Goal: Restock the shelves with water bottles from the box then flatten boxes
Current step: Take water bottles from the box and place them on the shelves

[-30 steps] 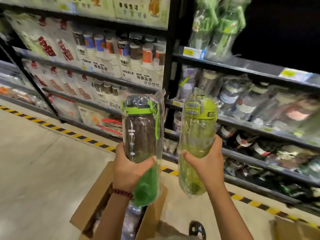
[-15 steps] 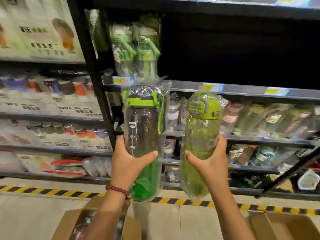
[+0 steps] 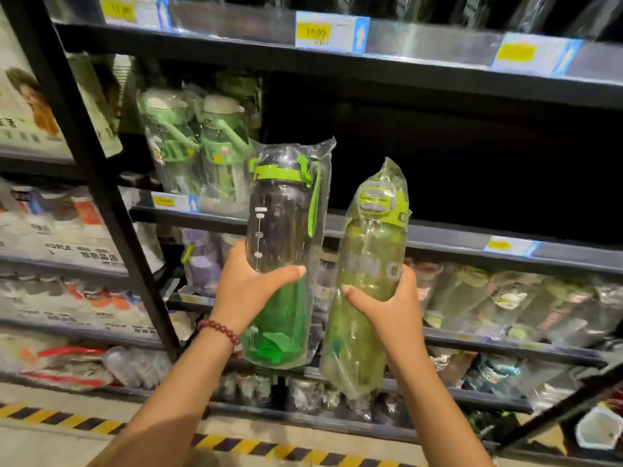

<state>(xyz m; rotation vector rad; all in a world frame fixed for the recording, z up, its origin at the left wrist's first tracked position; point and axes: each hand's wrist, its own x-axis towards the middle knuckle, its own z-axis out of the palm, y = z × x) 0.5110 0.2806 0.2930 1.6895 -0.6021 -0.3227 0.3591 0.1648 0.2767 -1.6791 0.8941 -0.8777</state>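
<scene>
Two water bottles, each sealed in a clear plastic bag, are held up in front of a store shelf. The dark bottle, with a bright green lid and strap and a green lower half, is in the left hand, whose fingers and thumb wrap around its middle. The pale green bottle is in the right hand, gripped the same way around its middle and tilted slightly to the left. The two bottles are just beside each other, apart from the shelf.

Behind them is a dark shelf with a wide bare stretch to the right, and two bagged green bottles standing at its left end. Yellow price tags line the shelf edges. Lower shelves hold more bagged bottles. A red bead bracelet sits on the left wrist. The box is not in view.

This looks like the restocking step, with flattening boxes yet to come. The next move likely calls for lifting both bottles over the shelf lip and setting them upright in the bare space beside the green ones.
</scene>
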